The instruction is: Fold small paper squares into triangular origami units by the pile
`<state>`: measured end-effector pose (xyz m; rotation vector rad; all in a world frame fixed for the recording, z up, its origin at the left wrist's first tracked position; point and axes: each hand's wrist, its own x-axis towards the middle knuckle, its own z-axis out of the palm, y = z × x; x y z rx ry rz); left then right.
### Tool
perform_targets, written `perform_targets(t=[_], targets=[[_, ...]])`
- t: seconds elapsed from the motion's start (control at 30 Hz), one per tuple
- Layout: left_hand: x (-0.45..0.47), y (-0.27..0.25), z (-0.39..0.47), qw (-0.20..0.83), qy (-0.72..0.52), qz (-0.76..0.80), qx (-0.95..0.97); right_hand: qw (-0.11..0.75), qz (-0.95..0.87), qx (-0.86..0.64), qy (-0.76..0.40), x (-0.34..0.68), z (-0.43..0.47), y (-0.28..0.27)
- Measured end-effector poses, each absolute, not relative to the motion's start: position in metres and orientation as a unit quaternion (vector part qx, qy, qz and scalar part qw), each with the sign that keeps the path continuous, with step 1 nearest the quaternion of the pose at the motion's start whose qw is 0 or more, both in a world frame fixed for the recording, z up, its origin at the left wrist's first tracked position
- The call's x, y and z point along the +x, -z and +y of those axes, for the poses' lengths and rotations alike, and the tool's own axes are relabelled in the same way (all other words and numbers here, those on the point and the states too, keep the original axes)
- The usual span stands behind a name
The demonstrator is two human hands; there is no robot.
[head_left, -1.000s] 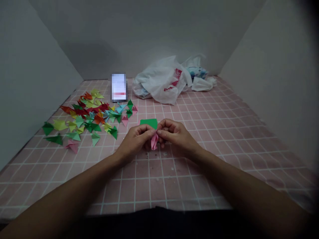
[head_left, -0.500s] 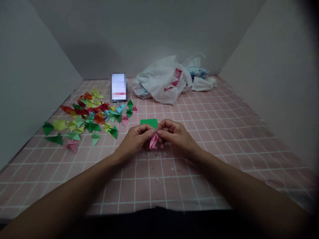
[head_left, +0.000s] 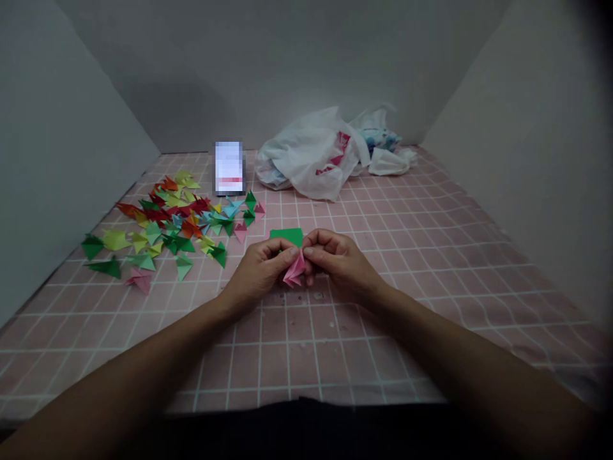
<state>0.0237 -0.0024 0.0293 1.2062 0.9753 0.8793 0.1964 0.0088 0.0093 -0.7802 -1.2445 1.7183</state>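
Note:
A small piece of folded pink origami paper point(head_left: 295, 271) hangs between my hands, its pointed layers facing down toward me. My left hand point(head_left: 268, 264) pinches it from the left with thumb and forefinger. From the right, my right hand point(head_left: 332, 257) has its thumb and forefinger closed on the paper's upper edge. The fingertips almost meet there and cover its top. Just beyond my left fingers lies flat green paper point(head_left: 287, 236), partly hidden by the hand.
Several folded paper cranes point(head_left: 191, 223) in many colours spread over the left of the pink checked tablecloth point(head_left: 407, 345). Behind them stands a phone point(head_left: 228, 167) with a blurred lit screen. White plastic bags point(head_left: 311, 156) lie toward the back wall.
The pink paper has turned slightly, its lower points swinging left and fanning wider. Both hands stay almost where they were.

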Motion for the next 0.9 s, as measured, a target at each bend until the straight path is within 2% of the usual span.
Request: perform_targets(t=[0.9], targets=[[0.0231, -0.0296, -0.0040, 0.580, -0.393, 0.438, 0.563, 0.418, -0.504, -0.307, -0.691, 0.1951, 0.0081, -0.0091]])
